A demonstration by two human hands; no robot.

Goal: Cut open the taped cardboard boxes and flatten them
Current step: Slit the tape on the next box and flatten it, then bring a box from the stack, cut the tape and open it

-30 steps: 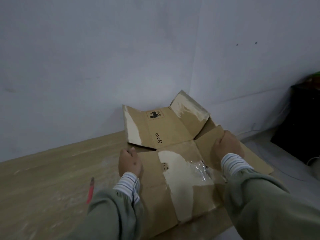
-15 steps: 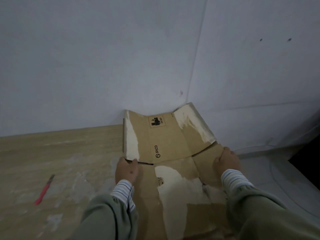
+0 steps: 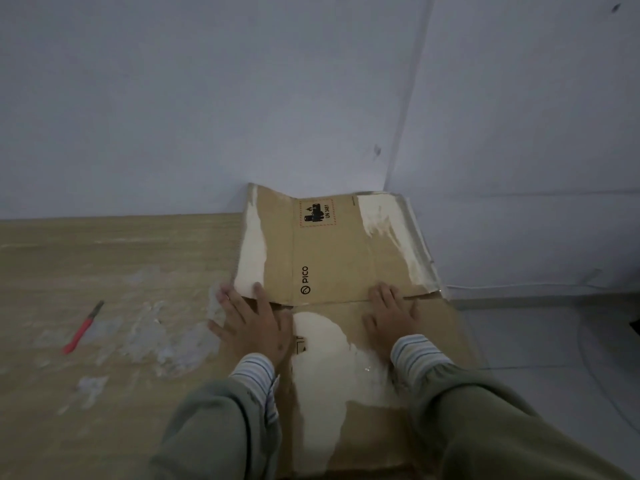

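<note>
While it's lying mostly flat on the wooden surface (image 3: pixel 104 393), the cardboard box (image 3: pixel 332 254) has its far flaps tipped up against the wall (image 3: pixel 207 98), right in the corner ahead of both hands. You can read "PICO" and a little UN 3481 battery label (image 3: pixel 317 213) on the panel just past the fingertips, and there are big pale patches where the paper skin got torn off, one running between the two wrists and down toward the body, others on the far flaps. Left hand (image 3: pixel 252 323) is spread wide and pressed palm-down on the near-left part of the box, fingers reaching over the fold line, with the outer fingers hanging off the box edge onto the surface. Right hand (image 3: pixel 391 313) is also flat and open, palm down on the cardboard just on the near side of that same fold, not gripping anything. Both arms have striped cuffs poking out of greenish-grey sleeves (image 3: pixel 221 427). Well off to the left of the left hand there's a red utility knife (image 3: pixel 83 327) lying on the surface, untouched, with whitish smudgy residue scattered between it and the box. Out past the right hand the surface ends and there's a grey floor (image 3: pixel 554 341).
</note>
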